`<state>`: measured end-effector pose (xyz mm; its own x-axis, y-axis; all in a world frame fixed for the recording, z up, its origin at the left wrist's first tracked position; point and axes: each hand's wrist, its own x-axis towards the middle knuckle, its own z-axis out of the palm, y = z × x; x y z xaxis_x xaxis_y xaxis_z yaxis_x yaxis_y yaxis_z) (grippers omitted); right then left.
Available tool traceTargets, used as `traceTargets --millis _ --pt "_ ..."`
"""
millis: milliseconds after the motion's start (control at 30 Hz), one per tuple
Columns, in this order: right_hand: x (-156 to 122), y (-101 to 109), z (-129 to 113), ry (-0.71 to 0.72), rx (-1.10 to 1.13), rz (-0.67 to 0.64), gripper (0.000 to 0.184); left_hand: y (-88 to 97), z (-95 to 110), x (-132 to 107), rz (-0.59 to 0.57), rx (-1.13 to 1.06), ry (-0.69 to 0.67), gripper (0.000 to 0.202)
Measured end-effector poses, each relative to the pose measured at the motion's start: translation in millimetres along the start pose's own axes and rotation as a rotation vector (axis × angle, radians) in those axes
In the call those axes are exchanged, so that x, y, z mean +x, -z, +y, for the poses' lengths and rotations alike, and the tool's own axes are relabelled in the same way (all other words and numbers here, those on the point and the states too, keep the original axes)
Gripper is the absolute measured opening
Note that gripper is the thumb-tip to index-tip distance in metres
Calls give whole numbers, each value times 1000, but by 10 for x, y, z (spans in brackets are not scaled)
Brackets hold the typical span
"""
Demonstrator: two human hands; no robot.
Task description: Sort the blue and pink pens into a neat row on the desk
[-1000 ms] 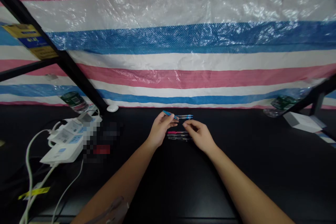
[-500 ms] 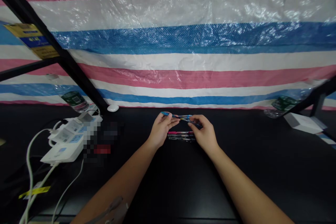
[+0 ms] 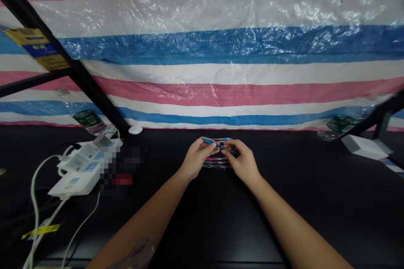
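Black worktop (image 3: 202, 227) at twelve o'clock: left hand (image 3: 197, 159) and right hand (image 3: 241, 162) meet, fingers clamped together on a blue pen (image 3: 217, 145) just above a row of pink and black pens (image 3: 217, 162). A loosened pinch could drop it, scattering that row.

White power strips (image 3: 75, 183), striped tarpaulin (image 3: 202, 50) behind, plastic water bottles (image 3: 89, 121).
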<state>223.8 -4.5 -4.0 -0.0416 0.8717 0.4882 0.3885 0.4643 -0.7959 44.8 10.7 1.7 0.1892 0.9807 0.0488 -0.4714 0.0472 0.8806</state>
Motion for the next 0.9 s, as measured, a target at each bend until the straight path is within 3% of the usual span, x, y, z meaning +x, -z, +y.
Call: traceTargets --millis 233,433,667,800,900 --pt "-19 -28 -75 -101 146 -28 14 49 -22 10 -43 96 9 24" --pt "-14 -41 -149 -286 279 -132 32 57 -9 7 -57 176 -4 24" --pt "-21 -37 -168 -334 297 -194 37 48 27 -4 -64 188 -7 24" --pt "-22 -21 -199 -399 319 -257 52 35 35 -15 -92 176 -1 22" --pt "-16 -16 -230 -396 395 -238 42 28 31 -16 -81 192 -7 23"
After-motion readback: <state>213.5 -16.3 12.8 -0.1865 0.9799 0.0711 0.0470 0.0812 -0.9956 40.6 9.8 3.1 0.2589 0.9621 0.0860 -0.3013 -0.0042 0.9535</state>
